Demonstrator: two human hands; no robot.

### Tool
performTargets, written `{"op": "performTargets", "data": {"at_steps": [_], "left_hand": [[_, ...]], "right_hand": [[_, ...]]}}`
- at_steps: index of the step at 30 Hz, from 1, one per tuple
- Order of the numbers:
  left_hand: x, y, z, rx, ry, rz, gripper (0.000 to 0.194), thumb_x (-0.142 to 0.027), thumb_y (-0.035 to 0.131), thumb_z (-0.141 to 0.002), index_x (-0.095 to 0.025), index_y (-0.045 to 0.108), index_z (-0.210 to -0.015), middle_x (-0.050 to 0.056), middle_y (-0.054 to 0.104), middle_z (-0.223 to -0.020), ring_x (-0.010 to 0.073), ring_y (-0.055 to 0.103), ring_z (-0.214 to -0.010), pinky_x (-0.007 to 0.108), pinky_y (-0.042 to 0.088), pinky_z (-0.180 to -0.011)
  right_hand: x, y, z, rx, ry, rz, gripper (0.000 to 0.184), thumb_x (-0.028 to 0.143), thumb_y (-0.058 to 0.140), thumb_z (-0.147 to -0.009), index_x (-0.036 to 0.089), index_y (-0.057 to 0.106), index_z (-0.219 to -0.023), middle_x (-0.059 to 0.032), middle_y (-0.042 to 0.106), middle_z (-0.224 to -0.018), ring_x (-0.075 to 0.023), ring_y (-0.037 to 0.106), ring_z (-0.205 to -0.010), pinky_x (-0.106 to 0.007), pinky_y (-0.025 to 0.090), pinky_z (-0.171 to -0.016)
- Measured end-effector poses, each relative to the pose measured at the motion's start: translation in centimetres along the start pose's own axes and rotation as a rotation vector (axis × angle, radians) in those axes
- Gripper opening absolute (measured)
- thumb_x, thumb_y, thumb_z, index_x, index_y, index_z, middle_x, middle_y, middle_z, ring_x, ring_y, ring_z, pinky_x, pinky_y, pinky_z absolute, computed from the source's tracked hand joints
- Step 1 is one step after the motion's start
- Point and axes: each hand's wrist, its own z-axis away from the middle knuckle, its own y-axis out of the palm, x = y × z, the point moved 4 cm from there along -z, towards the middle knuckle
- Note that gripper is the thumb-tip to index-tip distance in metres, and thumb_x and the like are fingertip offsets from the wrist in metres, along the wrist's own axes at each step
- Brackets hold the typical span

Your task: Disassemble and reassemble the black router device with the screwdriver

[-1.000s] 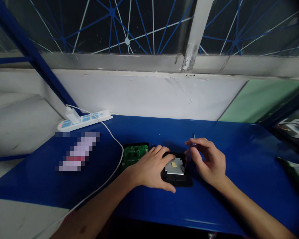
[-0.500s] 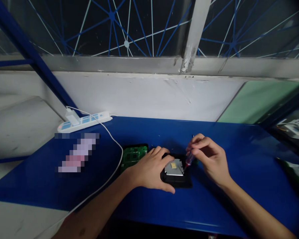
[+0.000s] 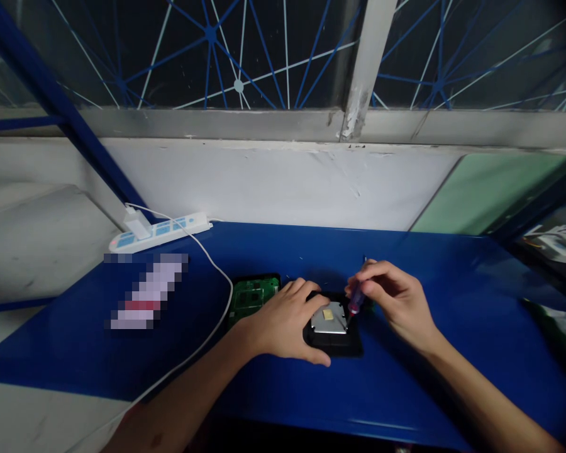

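My right hand (image 3: 400, 303) is closed around the translucent purplish handle of a screwdriver (image 3: 356, 298). The tool slants down, its tip at the right edge of a silver metal plate (image 3: 329, 324) with a yellowish square pad on it. That plate sits inside a black plastic housing (image 3: 337, 348), which lies flat on the table. My left hand (image 3: 290, 321) spans the housing's left side, thumb near the front and fingers toward the back, holding it down. Left of it, partly behind my left hand, lies a green circuit board (image 3: 252, 294) in a dark case.
The blue table (image 3: 283, 396) meets a white wall at the back. A white power strip (image 3: 163, 231) with a plugged-in charger stands at the back left. Its white cable (image 3: 212, 258) runs forward past the circuit board. A blurred-out pinkish item (image 3: 148, 292) lies left; a dark-and-white bag-like thing (image 3: 559, 330) lies right.
My right fingers have shifted slightly on the screwdriver handle, which has moved a little left at the top. My left hand and the housing stay in place.
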Motion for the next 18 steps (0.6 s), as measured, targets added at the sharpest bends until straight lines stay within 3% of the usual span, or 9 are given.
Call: {"op": "performTargets", "data": {"at_steps": [5,11,18], "left_hand": [[0.0,0.0,0.0,-0.007,0.006,0.011,0.091,-0.071,0.082,-0.064,-0.023,0.052,-0.136,0.012,0.054,-0.131,0.0354,0.049,-0.121,0.053,0.04,-0.108],[0.0,0.0,0.0,0.013,-0.012,0.014,0.092,-0.07,0.084,-0.062,-0.023,0.054,-0.135,0.012,0.054,-0.131,0.0356,0.049,-0.121,0.053,0.04,-0.108],[0.1,0.1,0.0,-0.003,0.001,0.024,0.086,-0.071,0.081,-0.065,-0.023,0.056,-0.132,0.012,0.054,-0.132,0.0355,0.048,-0.123,0.052,0.039,-0.11]], "right_hand": [[-0.2,0.8,0.4,0.152,0.055,-0.11,0.012,0.031,0.062,-0.098,0.026,0.073,-0.099,-0.004,0.073,-0.089,-0.0144,0.068,-0.07,-0.03,0.057,-0.064],[-1.1,0.4,0.4,0.199,0.059,-0.274,0.015,0.036,0.081,-0.082,0.026,0.071,-0.087,-0.0008,0.062,-0.089,-0.0171,0.067,-0.08,-0.028,0.054,-0.059],[-1.5,1.0,0.8,0.223,0.135,-0.302,0.017,0.04,0.061,-0.098,0.026,0.07,-0.098,-0.0019,0.072,-0.084,-0.0157,0.066,-0.075,-0.03,0.051,-0.067]]}}
